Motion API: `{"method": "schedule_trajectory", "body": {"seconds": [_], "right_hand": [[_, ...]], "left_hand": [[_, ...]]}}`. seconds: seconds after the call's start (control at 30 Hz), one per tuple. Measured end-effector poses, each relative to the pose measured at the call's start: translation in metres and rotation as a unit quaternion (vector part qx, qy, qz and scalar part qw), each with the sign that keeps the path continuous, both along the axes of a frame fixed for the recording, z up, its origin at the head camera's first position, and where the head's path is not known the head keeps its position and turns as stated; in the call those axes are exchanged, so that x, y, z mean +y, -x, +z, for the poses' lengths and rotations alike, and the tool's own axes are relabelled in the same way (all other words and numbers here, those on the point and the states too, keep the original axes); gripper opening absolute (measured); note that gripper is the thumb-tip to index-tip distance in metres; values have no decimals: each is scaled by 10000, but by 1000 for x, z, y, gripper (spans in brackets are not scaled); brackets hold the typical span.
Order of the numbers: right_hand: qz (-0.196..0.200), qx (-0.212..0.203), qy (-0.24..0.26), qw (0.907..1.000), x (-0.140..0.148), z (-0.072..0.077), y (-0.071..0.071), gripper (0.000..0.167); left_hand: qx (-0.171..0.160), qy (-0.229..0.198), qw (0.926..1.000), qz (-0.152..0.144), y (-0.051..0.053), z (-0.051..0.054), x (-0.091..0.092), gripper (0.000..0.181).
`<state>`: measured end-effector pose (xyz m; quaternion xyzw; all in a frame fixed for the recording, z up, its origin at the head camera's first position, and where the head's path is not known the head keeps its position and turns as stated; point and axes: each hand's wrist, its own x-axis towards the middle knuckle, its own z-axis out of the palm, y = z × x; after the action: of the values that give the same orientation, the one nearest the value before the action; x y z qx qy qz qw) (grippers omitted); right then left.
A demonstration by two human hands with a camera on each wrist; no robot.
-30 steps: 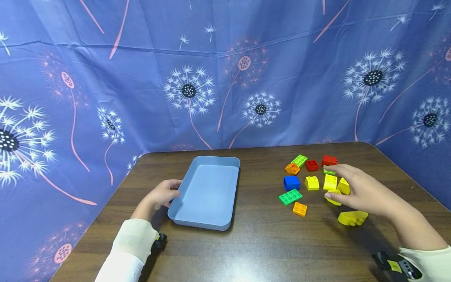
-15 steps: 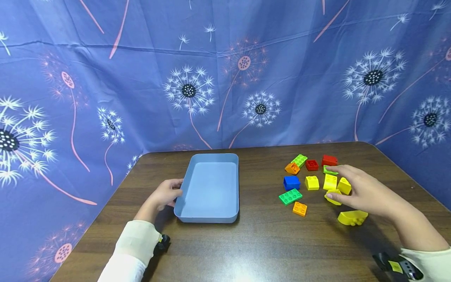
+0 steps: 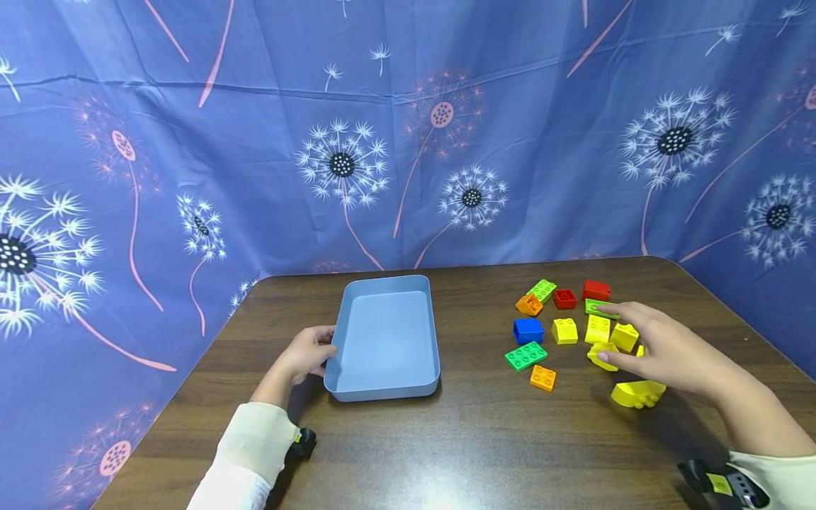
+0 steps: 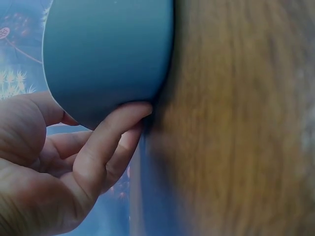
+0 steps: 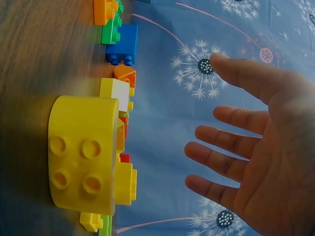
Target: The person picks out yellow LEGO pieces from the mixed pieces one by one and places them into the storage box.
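At the left, my left hand point(image 3: 309, 353) grips the left wall of a shallow blue tray point(image 3: 382, 394), whose inside is bare. In the left wrist view, the thumb is at the rim and the fingers point(image 4: 129, 117) lie against the outer wall. My right hand point(image 3: 663, 352) hovers over the right side of a group of toy building bricks, fingers spread and holding nothing. Nearest to it are a curved yellow brick point(image 3: 602, 356), a slanted yellow brick point(image 3: 625, 336) and a light green brick point(image 3: 598, 307). A larger curved yellow brick point(image 5: 81, 152) lies below the hand.
More bricks lie left of the right hand: a blue brick point(image 3: 528, 331), a green brick point(image 3: 525, 356), an orange brick point(image 3: 542, 378) and red bricks point(image 3: 596, 290). The wooden table point(image 3: 484, 439) ends at a blue dandelion-print cloth point(image 3: 542, 177).
My left hand has shifted the tray slightly right and away from me, turning it a little. The right hand has barely moved, and the bricks stay in place.
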<state>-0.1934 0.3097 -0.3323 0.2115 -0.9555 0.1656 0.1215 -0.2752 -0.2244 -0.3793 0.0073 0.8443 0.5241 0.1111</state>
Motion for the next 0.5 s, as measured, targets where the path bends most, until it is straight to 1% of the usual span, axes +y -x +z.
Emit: {"method": "schedule_trajectory", "body": {"seconds": [0.2, 0.27, 0.5], "right_hand": [[-74, -78, -53, 9999, 5, 0, -1, 72], [-100, -72, -84, 9999, 7, 0, -2, 71], [-67, 116, -148, 9998, 14, 2, -5, 59]], "left_hand": [[-9, -21, 10000, -33, 0, 2, 2, 60], [-27, -42, 10000, 3, -1, 3, 3, 59], [-21, -3, 10000, 11, -2, 1, 1, 59]]}}
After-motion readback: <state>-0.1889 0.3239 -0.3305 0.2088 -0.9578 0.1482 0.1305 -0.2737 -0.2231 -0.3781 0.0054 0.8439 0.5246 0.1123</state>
